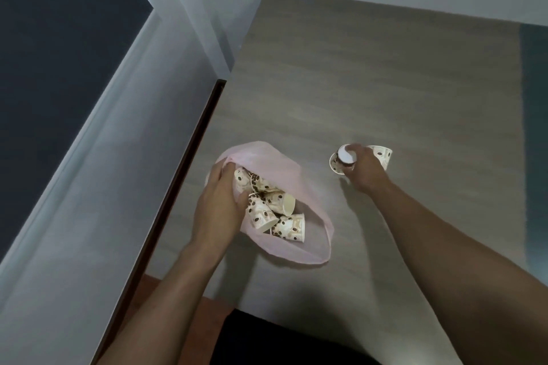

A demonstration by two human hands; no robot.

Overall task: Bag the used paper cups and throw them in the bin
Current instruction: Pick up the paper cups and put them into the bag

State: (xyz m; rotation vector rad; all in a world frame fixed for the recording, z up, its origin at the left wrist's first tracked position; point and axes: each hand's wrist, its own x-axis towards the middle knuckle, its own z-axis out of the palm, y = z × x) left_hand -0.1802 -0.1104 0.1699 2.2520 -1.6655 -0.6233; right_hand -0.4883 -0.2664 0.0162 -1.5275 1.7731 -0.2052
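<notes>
A pink plastic bag (308, 207) lies open on the grey wood-grain table (385, 83), near its left edge. Several paper cups (274, 213) printed with brown coffee beans lie heaped in its mouth. My left hand (221, 204) grips the bag's left rim and holds it open. To the right, my right hand (363, 170) is closed on an upturned paper cup (344, 160) on the table. Another cup (382, 155) stands just behind that hand, partly hidden by it.
The table's left edge runs along a dark strip beside a pale wall (89, 187). A teal band (535, 127) borders the table on the right. The table's near edge is by my body, with brown floor (166, 290) below. No bin is in view.
</notes>
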